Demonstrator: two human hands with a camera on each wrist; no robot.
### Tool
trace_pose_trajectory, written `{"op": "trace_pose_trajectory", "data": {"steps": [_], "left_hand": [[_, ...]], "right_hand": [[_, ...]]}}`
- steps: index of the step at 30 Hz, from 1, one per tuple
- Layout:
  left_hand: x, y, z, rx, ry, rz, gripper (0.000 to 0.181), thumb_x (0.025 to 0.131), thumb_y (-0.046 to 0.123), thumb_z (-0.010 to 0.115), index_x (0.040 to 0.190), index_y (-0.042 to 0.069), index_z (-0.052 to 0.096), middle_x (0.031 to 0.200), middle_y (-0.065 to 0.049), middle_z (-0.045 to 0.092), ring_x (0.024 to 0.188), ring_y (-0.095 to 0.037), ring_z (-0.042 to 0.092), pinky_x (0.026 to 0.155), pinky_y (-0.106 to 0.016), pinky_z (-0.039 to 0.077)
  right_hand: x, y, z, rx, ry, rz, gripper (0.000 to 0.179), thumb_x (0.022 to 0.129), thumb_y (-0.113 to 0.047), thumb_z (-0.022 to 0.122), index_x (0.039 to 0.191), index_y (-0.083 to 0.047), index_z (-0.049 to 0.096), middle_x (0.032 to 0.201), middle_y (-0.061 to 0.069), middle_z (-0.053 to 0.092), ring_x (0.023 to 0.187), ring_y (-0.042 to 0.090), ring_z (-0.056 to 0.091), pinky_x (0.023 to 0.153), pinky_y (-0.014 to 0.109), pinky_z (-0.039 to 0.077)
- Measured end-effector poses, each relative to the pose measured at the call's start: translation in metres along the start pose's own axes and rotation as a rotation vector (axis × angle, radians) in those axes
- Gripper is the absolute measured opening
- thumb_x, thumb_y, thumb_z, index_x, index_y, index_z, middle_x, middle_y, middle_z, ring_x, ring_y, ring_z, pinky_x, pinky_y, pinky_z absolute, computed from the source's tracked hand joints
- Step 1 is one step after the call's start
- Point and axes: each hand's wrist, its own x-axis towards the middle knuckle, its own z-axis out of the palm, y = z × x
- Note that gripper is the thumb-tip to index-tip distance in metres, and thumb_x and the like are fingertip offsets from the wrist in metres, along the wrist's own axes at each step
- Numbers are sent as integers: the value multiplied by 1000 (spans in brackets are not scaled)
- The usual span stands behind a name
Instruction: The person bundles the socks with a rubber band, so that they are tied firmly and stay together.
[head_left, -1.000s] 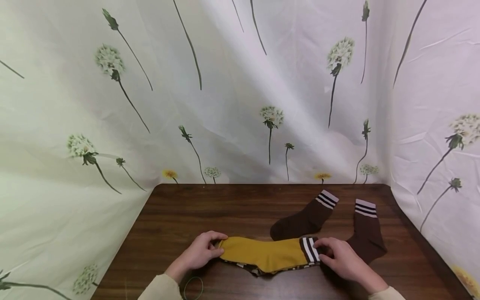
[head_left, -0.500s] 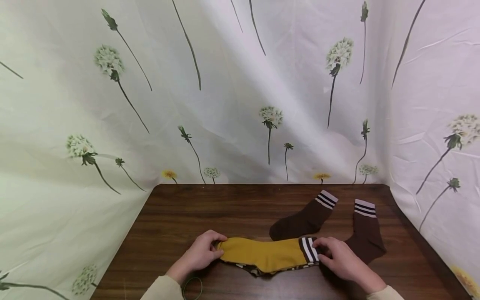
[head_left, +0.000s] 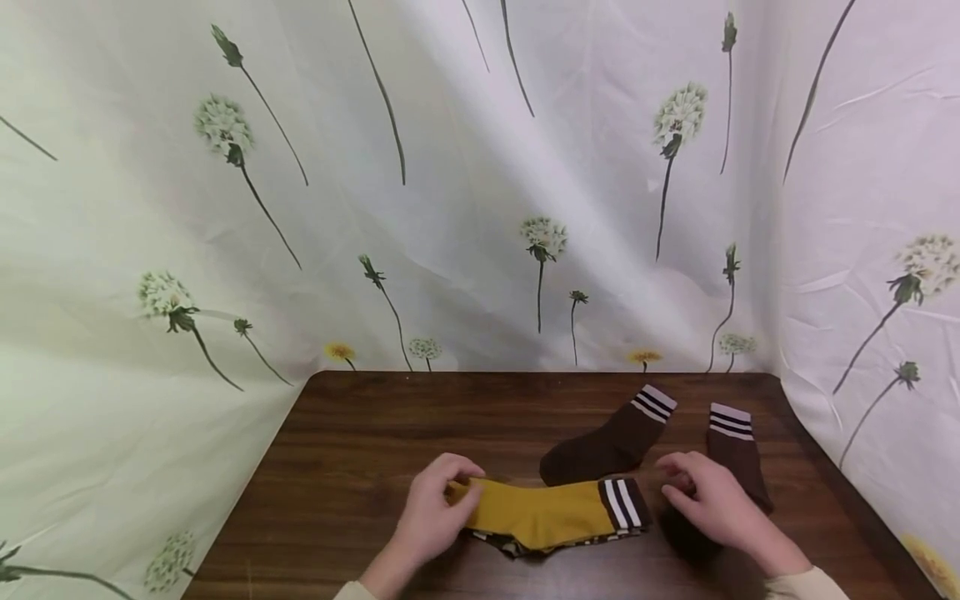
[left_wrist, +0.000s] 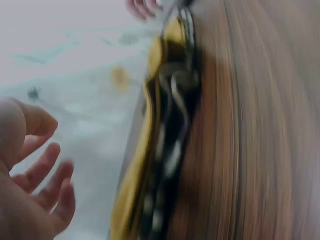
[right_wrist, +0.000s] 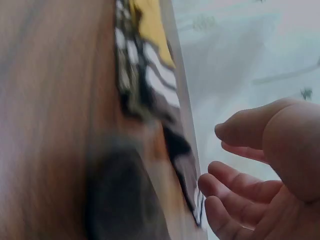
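The yellow sock (head_left: 551, 510) lies flat toward the front of the tabletop (head_left: 375, 417), over a dark patterned layer (left_wrist: 167, 165), its striped cuff (head_left: 624, 504) toward the right. The left hand (head_left: 435, 512) hovers at the other end, fingers bent, released and apart from the fabric. The right hand (head_left: 716, 504), fingers also released, is just beyond the cuff, partly covering one brown sock (head_left: 738, 467). A second brown sock (head_left: 611, 442) lies just behind the yellow one.
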Motion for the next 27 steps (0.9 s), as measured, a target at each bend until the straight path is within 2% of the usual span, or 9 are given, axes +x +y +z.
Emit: {"op": "trace_pose_trajectory", "data": {"steps": [3,7,11,13,16,19,21,23,27], "left_hand": [[-6,19,13,-149,-94,33,26,87,-4,77,101,18,73,102,-2,71,81,-10,66,66,-30,58],[-14,42,32,-309,-311,22,16,96,2,72,106,14,74,103,-10,71,82,-2,65,66,-23,57],[-20,55,56,-395,-501,39,11,100,7,69,110,5,74,100,-10,72,83,5,61,69,-19,56],[-24,53,74,-446,-598,-3,15,102,9,67,114,3,74,102,-4,73,83,6,61,70,-19,56],[-33,27,118,-461,-726,-32,20,103,18,68,121,11,74,111,9,72,89,9,62,75,-16,55],[-40,2,169,-269,-841,40,25,104,28,68,128,23,72,117,20,68,97,14,60,81,-11,51],[-42,-3,198,-110,-894,124,27,105,30,66,132,26,71,121,23,66,102,16,56,85,-8,47],[-39,6,216,12,-959,155,29,107,32,62,134,28,70,123,25,65,107,16,54,88,-8,44],[-37,31,235,18,-997,122,32,109,31,58,139,26,68,129,23,63,114,13,51,89,-10,44]], "right_hand": [[4,14,-9,-31,10,64,26,85,-3,82,109,-10,74,94,-2,69,78,4,65,67,30,54],[7,37,-21,-58,-37,170,22,88,-4,79,109,-8,73,98,4,73,78,12,68,68,36,55],[11,59,-29,-81,-48,209,18,89,-3,76,107,-4,73,97,8,74,78,19,69,69,42,55],[13,69,-33,-101,-39,214,17,88,-3,76,105,-2,73,97,10,74,79,22,69,70,44,55],[18,83,-37,-129,-16,213,16,87,-2,76,102,0,73,95,13,73,79,27,69,71,49,56],[24,96,-41,-158,7,209,15,85,-2,75,100,2,73,93,17,72,82,34,69,74,55,55],[27,104,-44,-178,12,212,16,84,-2,75,99,3,72,93,21,70,85,38,67,77,59,53],[31,112,-46,-196,10,223,18,84,-2,74,100,5,71,96,26,69,89,43,65,79,62,52],[36,124,-50,-219,7,254,24,83,-1,72,105,9,69,104,35,64,96,52,60,83,66,48]]}}
